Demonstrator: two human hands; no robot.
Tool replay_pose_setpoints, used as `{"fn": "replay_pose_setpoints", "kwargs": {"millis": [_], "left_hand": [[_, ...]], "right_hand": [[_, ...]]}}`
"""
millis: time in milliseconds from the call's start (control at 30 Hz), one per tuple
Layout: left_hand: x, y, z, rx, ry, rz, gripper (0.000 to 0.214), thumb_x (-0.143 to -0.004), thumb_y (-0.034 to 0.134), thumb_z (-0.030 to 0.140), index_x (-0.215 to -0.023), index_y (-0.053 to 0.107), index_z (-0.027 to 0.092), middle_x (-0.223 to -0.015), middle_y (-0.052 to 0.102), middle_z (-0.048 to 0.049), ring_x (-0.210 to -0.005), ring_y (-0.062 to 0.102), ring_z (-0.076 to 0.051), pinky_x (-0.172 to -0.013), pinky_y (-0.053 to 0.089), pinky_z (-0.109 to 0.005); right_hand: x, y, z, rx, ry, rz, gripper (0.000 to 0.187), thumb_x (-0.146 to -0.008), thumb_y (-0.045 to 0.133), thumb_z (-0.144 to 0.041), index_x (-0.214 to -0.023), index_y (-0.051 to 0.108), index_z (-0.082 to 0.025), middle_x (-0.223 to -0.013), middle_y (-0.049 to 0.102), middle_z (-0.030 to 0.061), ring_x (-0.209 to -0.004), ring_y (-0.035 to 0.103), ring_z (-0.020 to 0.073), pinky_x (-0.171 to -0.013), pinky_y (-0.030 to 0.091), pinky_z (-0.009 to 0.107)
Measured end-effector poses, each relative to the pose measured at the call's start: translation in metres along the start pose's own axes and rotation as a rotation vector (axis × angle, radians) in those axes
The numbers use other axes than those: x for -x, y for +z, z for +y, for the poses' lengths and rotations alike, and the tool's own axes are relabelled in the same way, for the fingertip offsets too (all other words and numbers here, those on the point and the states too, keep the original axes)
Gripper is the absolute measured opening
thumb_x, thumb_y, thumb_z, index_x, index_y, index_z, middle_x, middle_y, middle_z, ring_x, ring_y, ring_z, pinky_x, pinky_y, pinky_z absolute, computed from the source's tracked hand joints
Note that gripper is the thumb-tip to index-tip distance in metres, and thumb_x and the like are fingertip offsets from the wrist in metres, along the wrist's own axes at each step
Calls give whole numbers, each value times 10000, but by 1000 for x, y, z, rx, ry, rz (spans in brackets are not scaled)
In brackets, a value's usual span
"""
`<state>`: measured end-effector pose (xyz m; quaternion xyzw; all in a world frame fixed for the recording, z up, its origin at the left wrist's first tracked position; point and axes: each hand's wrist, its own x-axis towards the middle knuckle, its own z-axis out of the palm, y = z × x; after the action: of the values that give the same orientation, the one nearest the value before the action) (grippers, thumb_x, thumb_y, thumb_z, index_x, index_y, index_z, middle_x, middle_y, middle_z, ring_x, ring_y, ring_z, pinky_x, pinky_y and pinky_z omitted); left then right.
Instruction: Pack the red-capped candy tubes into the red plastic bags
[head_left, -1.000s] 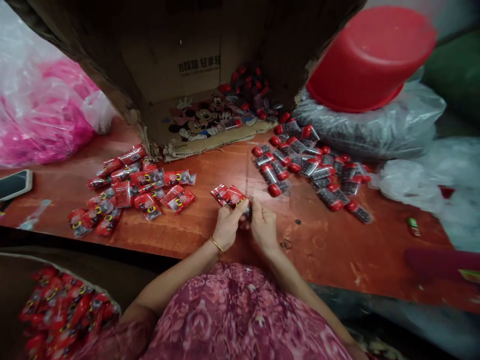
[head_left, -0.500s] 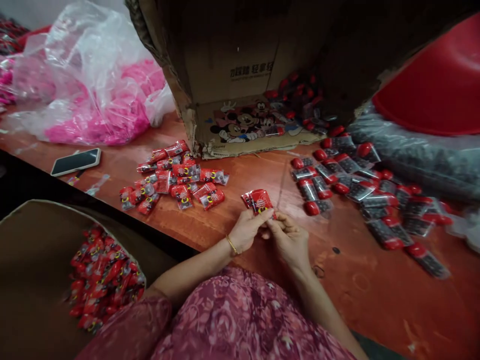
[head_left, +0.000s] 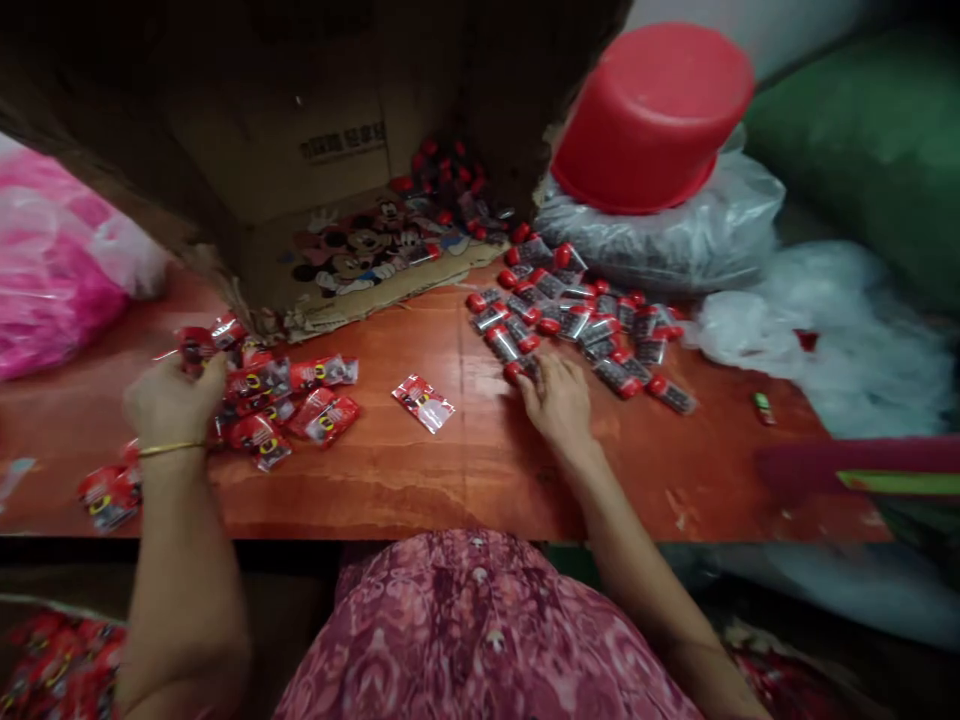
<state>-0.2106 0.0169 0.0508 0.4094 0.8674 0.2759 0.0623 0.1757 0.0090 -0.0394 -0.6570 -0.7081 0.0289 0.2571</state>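
My left hand (head_left: 171,402) is out at the left, blurred, over a pile of red printed packets (head_left: 289,395). Its fingers are closed round one red packet (head_left: 196,345) at the pile's far edge. My right hand (head_left: 559,400) reaches to the near edge of a heap of clear tubes with red caps (head_left: 577,320). Its fingers are stretched out and touch the nearest tube (head_left: 517,368). One red packet (head_left: 424,402) lies alone on the red-brown table (head_left: 480,470) between my hands.
A tipped cardboard box (head_left: 352,230) with cartoon print spills more tubes at the back. A red basin (head_left: 652,115) sits upside down on a grey plastic bag (head_left: 675,240). Pink goods in a clear bag (head_left: 52,290) lie far left. More packets (head_left: 105,490) lie near the left edge.
My hands were together holding a red packet at the table's middle. They have parted: the left swung to the packet pile, the right went to the tubes. A packet now lies alone between them.
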Motion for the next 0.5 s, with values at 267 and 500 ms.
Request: {"fn": "replay_pose_setpoints", "kwargs": {"millis": [267,500], "left_hand": [[27,23,21,-126,291,201,343,-729,584,323,-1006,602,122,-1225,546,-153,-1130,476,-325,-944,330,-499],[134,99,49,-102,675,-337,389,-792,479,446,-1032,654,197,-1230,559,-131,-1220,403,-337,-995,264,-505]], "right_hand": [[16,13,-1,212,32,-60,450,-869,382,-446,-1129,565,-128,-1153,563,161,-1013,489,287,-870,349,421],[44,1,-23,146,75,17,456,-860,402,-426,-1133,539,-88,-1222,494,209,-1113,427,312,-914,320,457]]}}
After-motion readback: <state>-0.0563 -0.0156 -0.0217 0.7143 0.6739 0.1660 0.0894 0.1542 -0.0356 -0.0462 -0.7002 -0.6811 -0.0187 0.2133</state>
